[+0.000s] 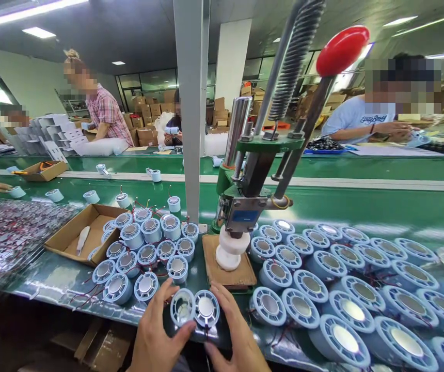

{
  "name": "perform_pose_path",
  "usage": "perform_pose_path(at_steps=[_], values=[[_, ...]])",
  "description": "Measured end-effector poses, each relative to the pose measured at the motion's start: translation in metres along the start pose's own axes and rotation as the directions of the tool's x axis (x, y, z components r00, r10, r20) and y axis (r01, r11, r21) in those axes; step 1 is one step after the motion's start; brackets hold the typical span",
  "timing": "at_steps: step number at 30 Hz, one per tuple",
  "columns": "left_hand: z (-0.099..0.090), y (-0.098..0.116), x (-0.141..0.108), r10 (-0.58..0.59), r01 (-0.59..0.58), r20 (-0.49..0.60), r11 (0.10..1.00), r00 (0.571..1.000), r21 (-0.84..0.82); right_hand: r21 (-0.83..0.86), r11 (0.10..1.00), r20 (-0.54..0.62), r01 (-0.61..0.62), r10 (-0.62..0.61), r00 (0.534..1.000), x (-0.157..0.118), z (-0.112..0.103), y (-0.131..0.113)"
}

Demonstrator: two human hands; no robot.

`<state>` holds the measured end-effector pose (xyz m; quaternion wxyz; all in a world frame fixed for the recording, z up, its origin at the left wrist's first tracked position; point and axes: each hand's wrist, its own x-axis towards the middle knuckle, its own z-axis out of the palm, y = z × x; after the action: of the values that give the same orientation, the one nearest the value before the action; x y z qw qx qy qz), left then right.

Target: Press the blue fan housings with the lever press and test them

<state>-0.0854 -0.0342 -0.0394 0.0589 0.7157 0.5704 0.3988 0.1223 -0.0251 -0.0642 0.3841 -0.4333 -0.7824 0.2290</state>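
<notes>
At the front edge of the bench, my left hand (158,328) curls round a light-blue round housing (173,313), whose centre looks hollow. My right hand (239,330) grips a second blue unit (206,307) with a silver disc in its middle. The two units sit side by side, rims touching or nearly so. Just beyond them stands a hand press (245,209) with a red-knobbed lever (342,51). Its white round punch (234,242) is above a white round seat (227,258) on a brown board (210,253).
Many blue units (278,274) cover the bench to the right; more (146,253) stand left with thin wires. A cardboard tray (61,240) holds a white tool. Further left lie clear-plastic trays (13,232). A grey post (191,113) rises behind. Co-workers sit and stand across the green belt (346,199).
</notes>
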Motion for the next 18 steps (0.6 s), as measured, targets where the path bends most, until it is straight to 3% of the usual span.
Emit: perform_pose_path(at_steps=[4, 6, 13, 18], values=[[0.013, 0.02, 0.005, 0.076, -0.077, 0.039, 0.997, 0.996, 0.03, -0.049, 0.998, -0.235, -0.039, 0.027, 0.972, -0.006, 0.035, 0.012], [0.022, 0.029, 0.01, 0.072, -0.075, 0.058, 0.996, 0.996, 0.049, -0.059, 0.997, -0.294, -0.049, 0.029, 0.955, -0.005, 0.045, 0.016], [0.03, 0.037, 0.018, -0.085, 0.075, 0.134, 0.994, 0.987, 0.077, 0.032, 0.993, -0.311, -0.117, 0.121, 0.943, -0.007, 0.053, 0.016], [0.038, 0.037, 0.012, -0.123, 0.115, 0.089, 0.99, 0.988, 0.086, 0.063, 0.989, -0.322, -0.131, 0.144, 0.936, -0.007, 0.055, 0.013]])
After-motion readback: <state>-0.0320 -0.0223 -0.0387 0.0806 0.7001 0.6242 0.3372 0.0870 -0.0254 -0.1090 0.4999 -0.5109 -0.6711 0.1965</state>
